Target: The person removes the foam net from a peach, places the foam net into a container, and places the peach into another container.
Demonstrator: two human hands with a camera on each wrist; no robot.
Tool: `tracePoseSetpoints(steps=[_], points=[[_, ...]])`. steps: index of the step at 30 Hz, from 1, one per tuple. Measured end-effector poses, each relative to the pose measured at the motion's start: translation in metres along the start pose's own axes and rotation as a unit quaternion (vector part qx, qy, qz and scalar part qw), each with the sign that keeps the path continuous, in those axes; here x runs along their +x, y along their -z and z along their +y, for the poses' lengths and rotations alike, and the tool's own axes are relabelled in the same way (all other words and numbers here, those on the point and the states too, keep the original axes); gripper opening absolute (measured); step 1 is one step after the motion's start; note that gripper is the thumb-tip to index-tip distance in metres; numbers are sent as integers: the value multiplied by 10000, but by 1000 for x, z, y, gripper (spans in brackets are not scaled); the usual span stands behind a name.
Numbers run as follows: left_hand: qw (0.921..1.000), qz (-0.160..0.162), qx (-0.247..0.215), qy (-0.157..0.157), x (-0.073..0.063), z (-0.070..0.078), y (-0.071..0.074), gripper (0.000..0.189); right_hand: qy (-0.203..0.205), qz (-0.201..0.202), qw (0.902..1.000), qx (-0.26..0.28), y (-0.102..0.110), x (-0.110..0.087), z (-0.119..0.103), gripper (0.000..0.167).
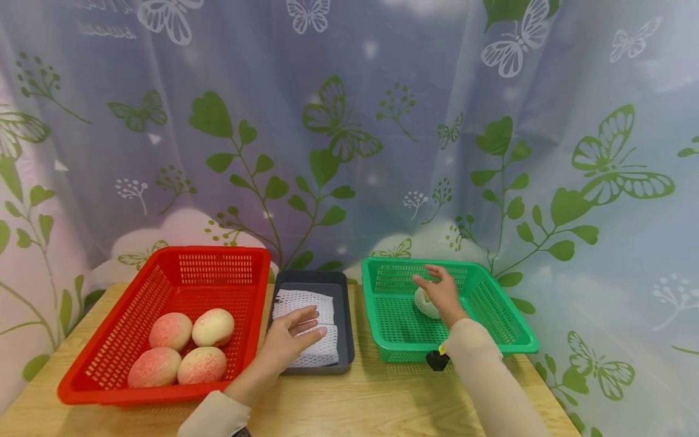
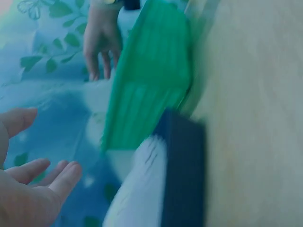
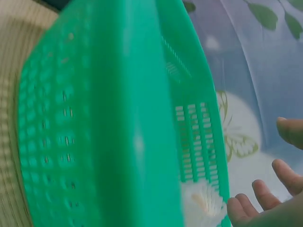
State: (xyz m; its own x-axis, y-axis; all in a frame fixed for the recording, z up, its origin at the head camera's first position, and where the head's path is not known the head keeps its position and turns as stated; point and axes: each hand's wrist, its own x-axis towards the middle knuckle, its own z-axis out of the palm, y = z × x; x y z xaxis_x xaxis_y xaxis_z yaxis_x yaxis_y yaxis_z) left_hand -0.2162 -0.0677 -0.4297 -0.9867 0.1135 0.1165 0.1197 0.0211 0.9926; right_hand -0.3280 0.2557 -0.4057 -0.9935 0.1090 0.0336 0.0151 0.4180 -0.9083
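My right hand [image 1: 443,296] is over the green plastic basket [image 1: 393,315], its fingers loosely spread and holding nothing. Just below it, a round thing in a white foam net [image 1: 423,303] lies in the basket, partly hidden by the hand. In the right wrist view this netted thing [image 3: 201,203] shows beside the fingertips [image 3: 236,208]. My left hand [image 1: 289,341] hovers over the dark grey tray [image 1: 343,291], fingers relaxed and grasping nothing. White foam net sleeves [image 1: 319,303] lie flat in that tray, in two groups. The left wrist view shows the left hand [image 2: 28,189] apart from the sleeves.
A red plastic basket [image 1: 218,294] at the left holds several pink and cream peaches [image 1: 202,365]. The wooden table [image 1: 349,400] carries both baskets and the tray. A patterned curtain [image 1: 349,200] hangs right behind them. A black object [image 1: 437,360] is at the right wrist.
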Motion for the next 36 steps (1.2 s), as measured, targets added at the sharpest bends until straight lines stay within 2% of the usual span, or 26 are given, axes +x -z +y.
tracePoseSetpoints(steps=[6,9,13,19,23,28,36], points=[[9981,-346,-450,244,-2,-16,-33,60,-310,26,9994,-138,12,9,6,60],[9961,-399,-636,458,-1,-21,-48,64,-428,23,9990,-102,17,13,10,61],[9946,-337,-780,595,-1,-25,-68,64,-604,44,9982,34,24,18,14,62],[9925,-157,-1040,616,-3,-33,-95,61,-914,-38,9957,170,31,20,18,65],[9901,-85,-1215,691,-3,-36,-105,56,-987,-132,9948,203,33,20,20,68],[9851,15,-1529,788,-2,-38,-111,54,-1060,-434,9932,198,34,20,28,73],[9766,307,-1940,881,5,-35,-118,53,-1133,-1287,9845,-357,39,26,34,79]])
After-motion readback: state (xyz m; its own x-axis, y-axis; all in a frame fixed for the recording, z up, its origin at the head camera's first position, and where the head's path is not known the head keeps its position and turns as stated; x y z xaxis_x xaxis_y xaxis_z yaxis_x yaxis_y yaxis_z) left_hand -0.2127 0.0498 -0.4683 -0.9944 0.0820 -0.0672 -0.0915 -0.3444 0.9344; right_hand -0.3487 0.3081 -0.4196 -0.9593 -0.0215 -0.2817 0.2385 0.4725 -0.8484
